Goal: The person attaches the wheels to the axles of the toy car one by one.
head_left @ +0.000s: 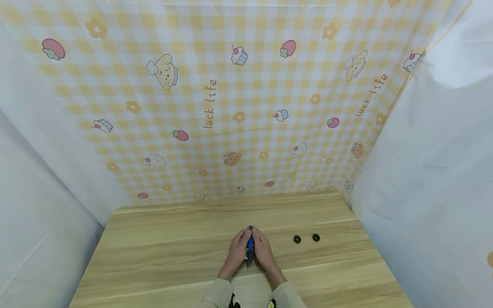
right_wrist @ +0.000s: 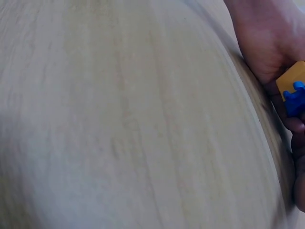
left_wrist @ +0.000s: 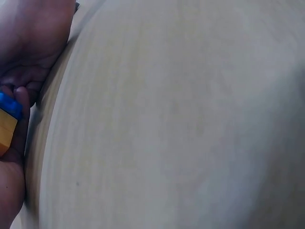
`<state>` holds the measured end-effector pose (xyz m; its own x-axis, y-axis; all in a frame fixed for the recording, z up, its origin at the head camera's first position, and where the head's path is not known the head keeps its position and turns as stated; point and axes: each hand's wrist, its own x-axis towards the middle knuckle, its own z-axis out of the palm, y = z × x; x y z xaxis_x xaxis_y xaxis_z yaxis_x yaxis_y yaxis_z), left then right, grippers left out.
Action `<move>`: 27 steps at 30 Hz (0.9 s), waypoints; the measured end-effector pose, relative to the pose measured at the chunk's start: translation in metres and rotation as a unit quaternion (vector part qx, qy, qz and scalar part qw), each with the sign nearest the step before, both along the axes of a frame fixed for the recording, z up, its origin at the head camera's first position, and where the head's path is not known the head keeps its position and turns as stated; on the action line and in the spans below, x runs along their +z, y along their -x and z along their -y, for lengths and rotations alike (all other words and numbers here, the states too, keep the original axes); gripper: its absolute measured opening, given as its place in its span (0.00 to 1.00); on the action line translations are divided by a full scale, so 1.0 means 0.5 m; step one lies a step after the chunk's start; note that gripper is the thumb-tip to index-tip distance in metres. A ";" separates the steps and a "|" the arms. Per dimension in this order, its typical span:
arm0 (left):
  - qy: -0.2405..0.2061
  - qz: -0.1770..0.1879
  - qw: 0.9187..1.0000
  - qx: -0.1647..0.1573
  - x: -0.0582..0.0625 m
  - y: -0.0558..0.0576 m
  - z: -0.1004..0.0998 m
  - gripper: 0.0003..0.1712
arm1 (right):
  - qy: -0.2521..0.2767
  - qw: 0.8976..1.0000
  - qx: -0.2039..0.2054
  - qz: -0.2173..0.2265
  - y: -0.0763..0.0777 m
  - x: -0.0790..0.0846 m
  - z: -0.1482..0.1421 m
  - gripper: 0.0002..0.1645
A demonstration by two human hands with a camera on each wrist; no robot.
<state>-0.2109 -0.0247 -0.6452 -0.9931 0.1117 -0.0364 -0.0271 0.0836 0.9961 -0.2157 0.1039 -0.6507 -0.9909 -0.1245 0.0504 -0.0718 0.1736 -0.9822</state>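
Near the front of the wooden table, my left hand [head_left: 236, 252] and right hand [head_left: 264, 252] come together around a small blue toy [head_left: 250, 244]. Fingers of both hands curl about it and cover much of it. A dark round part sits at its near end. In the left wrist view, a blue piece [left_wrist: 9, 106] lies against a yellow-orange block [left_wrist: 6, 130], cut off by the frame edge. The right wrist view also has the yellow-orange block [right_wrist: 290, 77] with the blue piece [right_wrist: 294, 101] beside it, partly hidden by fingers.
Two small black rings, a nearer-left ring [head_left: 297, 239] and a right ring [head_left: 316, 237], lie on the wooden table [head_left: 165, 248] to the right of my hands. A yellow checked cloth [head_left: 262, 94] hangs behind the table, with white cloth on both sides.
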 end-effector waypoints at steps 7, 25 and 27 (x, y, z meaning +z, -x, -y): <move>-0.009 0.000 1.000 0.001 0.009 -0.003 0.003 0.26 | 0.008 1.000 -0.026 -0.008 -0.008 0.001 0.006 0.30; -0.040 -0.018 0.999 -0.010 0.004 -0.001 0.006 0.23 | 0.006 1.000 -0.027 0.001 -0.033 0.051 0.014 0.29; -0.039 -0.019 0.999 -0.008 0.003 -0.001 0.007 0.22 | 0.012 0.999 -0.028 0.015 -0.040 0.074 0.011 0.29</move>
<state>-0.2104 -0.0279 -0.6437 -0.9918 0.1276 0.0105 0.0114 0.0061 0.9999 -0.1958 0.0985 -0.6139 -0.9975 -0.0671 0.0220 -0.0321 0.1537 -0.9876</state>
